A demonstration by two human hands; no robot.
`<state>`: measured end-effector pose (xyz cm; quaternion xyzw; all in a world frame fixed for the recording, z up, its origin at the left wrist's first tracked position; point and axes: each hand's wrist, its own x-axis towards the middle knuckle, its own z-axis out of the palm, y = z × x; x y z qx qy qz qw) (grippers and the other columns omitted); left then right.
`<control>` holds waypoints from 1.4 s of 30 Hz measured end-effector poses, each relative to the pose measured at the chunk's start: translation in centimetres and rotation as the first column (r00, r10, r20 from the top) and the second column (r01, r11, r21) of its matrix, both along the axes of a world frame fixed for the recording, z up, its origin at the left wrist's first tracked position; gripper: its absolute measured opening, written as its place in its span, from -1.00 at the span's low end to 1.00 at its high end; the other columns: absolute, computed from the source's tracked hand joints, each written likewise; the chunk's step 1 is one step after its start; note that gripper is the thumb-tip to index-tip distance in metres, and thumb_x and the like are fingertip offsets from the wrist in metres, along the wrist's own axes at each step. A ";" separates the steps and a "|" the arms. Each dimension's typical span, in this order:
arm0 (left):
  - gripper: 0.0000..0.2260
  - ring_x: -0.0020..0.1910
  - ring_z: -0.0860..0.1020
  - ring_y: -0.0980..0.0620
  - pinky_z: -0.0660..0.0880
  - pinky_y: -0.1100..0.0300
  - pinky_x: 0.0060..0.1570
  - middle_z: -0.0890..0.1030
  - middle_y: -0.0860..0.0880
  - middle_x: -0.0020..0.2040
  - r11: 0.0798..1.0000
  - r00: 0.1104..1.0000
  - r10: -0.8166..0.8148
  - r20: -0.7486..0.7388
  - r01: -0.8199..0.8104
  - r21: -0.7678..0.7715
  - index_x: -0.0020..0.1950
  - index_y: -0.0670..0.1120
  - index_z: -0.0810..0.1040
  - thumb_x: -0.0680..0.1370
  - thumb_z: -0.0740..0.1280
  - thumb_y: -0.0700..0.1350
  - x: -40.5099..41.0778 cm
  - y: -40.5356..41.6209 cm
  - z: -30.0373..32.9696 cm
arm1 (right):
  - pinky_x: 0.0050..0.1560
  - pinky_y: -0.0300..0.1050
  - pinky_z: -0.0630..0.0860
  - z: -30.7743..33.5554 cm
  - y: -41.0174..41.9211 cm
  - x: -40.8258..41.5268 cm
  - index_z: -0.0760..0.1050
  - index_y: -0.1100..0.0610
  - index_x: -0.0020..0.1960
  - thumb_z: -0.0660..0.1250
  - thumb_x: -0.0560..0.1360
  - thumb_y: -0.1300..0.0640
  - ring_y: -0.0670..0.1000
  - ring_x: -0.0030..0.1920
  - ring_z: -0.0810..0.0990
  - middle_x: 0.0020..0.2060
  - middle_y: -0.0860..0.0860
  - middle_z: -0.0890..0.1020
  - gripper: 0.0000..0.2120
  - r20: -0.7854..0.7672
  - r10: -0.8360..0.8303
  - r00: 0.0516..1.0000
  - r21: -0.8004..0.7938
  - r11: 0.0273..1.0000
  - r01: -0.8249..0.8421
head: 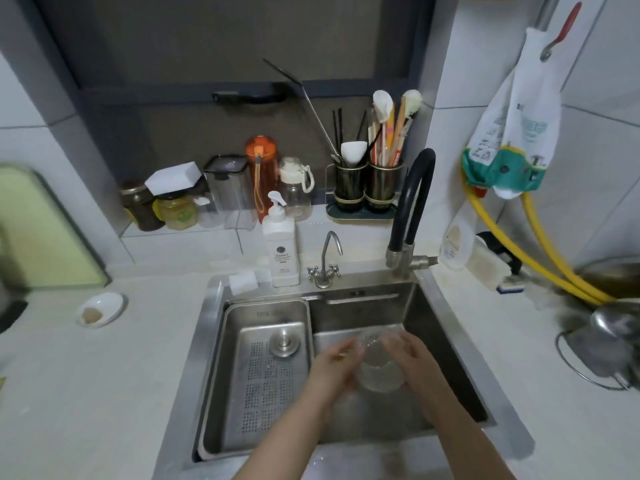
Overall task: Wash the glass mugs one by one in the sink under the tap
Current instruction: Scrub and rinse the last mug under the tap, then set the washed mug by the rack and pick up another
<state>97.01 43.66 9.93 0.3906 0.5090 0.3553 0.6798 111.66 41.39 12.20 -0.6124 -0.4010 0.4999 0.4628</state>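
Observation:
A clear glass mug (379,367) is held low inside the steel sink (433,341), in its right basin. My left hand (334,367) grips the mug from the left, fingers blurred against its rim. My right hand (414,358) wraps the mug's right side. The black flexible tap (414,202) arches up at the sink's back right corner; I cannot tell whether water runs from it. Both forearms reach in from the bottom edge.
A perforated steel drain tray (263,375) fills the sink's left half. A white soap pump bottle (280,247) and a small chrome tap (325,261) stand behind the sink. Utensil holders (367,185), jars and bottles line the back ledge. Pot lids (606,341) lie right.

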 end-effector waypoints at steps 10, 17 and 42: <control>-0.65 0.05 0.64 -0.04 0.62 0.05 -0.03 0.54 -0.09 0.22 0.957 0.964 0.252 0.083 -0.261 0.124 0.11 0.04 0.55 0.37 0.53 -0.08 -1.0 -3.2 1.2 | -0.25 -0.52 0.44 0.8 -0.5 -0.4 0.42 -0.04 0.02 0.42 0.41 0.38 -0.31 -0.18 0.59 -0.13 -0.22 0.50 -0.61 0.033 0.198 0.980 0.192 0.961 -0.200; -0.48 0.29 0.50 0.05 0.56 0.17 0.09 0.42 0.11 0.38 0.923 0.949 0.315 0.000 -0.306 0.233 0.34 0.24 0.42 0.40 0.44 0.12 -5.6 -6.4 1.7 | 0.04 -0.18 0.53 -0.4 0.0 -4.5 0.39 -0.11 0.22 0.49 0.35 0.29 -0.12 0.05 0.60 0.07 -0.13 0.58 -0.43 -0.139 0.363 0.921 0.248 0.914 -0.323; -0.64 -0.01 0.61 0.23 0.50 0.37 -0.06 0.62 0.07 0.11 0.517 0.534 0.842 -0.073 -0.761 0.392 0.16 0.12 0.50 0.39 0.46 0.08 -43.4 -22.0 5.7 | -0.16 -0.49 0.49 2.5 -7.6 -46.3 0.37 0.06 0.26 0.37 0.41 0.45 -0.40 -0.07 0.58 0.12 -0.09 0.55 -0.48 -0.135 0.823 0.552 0.290 0.566 -0.772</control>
